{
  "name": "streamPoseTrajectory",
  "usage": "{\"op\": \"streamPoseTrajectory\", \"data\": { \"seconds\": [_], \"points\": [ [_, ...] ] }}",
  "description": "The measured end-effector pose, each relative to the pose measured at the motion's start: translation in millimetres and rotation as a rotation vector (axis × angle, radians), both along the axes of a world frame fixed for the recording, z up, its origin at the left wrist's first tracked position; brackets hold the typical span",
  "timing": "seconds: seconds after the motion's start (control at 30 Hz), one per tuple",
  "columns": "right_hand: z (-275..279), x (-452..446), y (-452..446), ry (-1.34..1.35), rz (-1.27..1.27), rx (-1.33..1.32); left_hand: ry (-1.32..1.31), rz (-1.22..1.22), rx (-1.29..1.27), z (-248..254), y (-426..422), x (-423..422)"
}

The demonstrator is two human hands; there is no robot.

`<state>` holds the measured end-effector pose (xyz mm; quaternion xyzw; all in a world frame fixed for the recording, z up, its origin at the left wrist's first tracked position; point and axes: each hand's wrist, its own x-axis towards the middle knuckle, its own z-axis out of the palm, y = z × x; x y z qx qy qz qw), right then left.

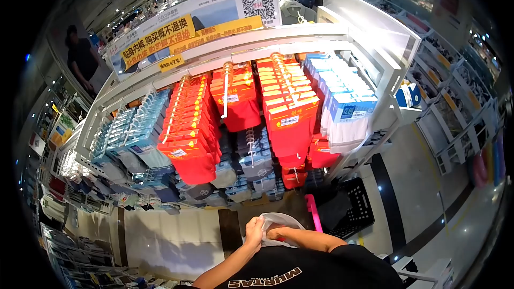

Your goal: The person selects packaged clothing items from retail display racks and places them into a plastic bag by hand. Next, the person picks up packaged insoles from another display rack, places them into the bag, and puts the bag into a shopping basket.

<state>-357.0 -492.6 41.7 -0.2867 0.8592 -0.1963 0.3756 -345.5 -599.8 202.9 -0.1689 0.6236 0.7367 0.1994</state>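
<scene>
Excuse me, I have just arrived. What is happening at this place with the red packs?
A person stands before a rack where red packs hang between rows of blue-topped ones. The left hand grips the edge of a pale bag, and the right hand reaches into it; whether it holds anything there is hidden. A black basket with a pink handle is on the floor to the right.

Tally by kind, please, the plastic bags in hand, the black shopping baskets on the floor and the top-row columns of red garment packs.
Plastic bag: 1
Black shopping basket: 1
Top-row columns of red garment packs: 3
Total: 5
</scene>
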Motion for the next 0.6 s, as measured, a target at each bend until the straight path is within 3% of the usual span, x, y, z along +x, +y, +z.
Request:
{"op": "streamPoseTrajectory", "data": {
  "seconds": [0.07, 0.1, 0.13, 0.2, 0.27, 0.33, 0.37, 0.4, 0.43, 0.47, 0.5, 0.53, 0.57, 0.6],
  "points": [
    [45.7, -6.5, -1.5, -0.154, -0.099, -0.036, 0.009, -0.016, -0.008, -8.2, -12.4, -2.6],
    [3.4, -13.7, -10.4, -0.054, -0.025, -0.069, 0.011, -0.018, -0.004, -8.7, -15.9, -4.9],
    [23.1, -11.2, -7.6, -0.106, -0.175, -0.031, 0.013, -0.019, 0.002, -6.1, -17.5, -8.7],
    [-12.3, -12.8, -18.8, -0.029, -0.389, -0.073, 0.037, -0.030, -0.004, 0.3, -21.6, -16.5],
    [-25.2, -17.1, -23.2, -0.111, -0.407, -0.148, 0.052, -0.046, -0.029, 2.9, -31.4, -20.2],
    [-51.8, -22.4, -30.2, -0.021, -0.398, -0.321, 0.059, 0.010, 0.028, 0.5, -41.3, -27.0],
    [46.9, -32.8, -21.5, -0.389, -0.307, -0.032, 0.102, 0.037, -0.022, 2.6, -44.8, -29.8],
    [38.7, -28.0, -16.2, -0.210, -0.237, -0.173, 0.134, 0.062, -0.076, 4.4, -47.5, -31.8],
    [42.9, -14.8, -20.4, -0.360, -0.442, -0.238, 0.155, 0.060, -0.060, 15.9, -51.6, -30.8],
    [25.2, -15.9, -20.2, -0.328, -0.289, -0.310, 0.207, 0.049, -0.152, 7.7, -57.7, -30.5],
    [40.5, -15.6, -23.4, -0.371, -0.314, -0.232, 0.188, 0.042, -0.103, -2.4, -65.2, -29.1],
    [3.9, -15.9, -25.5, -0.355, -0.217, -0.160, 0.259, 0.067, -0.105, 5.8, -65.9, -28.8],
    [9.9, -8.8, -27.9, -0.258, -0.329, -0.280, 0.216, 0.060, -0.075, 9.4, -69.3, -27.5],
    [18.5, -2.2, -30.7, -0.150, -0.426, -0.399, 0.334, 0.048, -0.126, -0.2, -74.2, -24.8]
  ]
}}
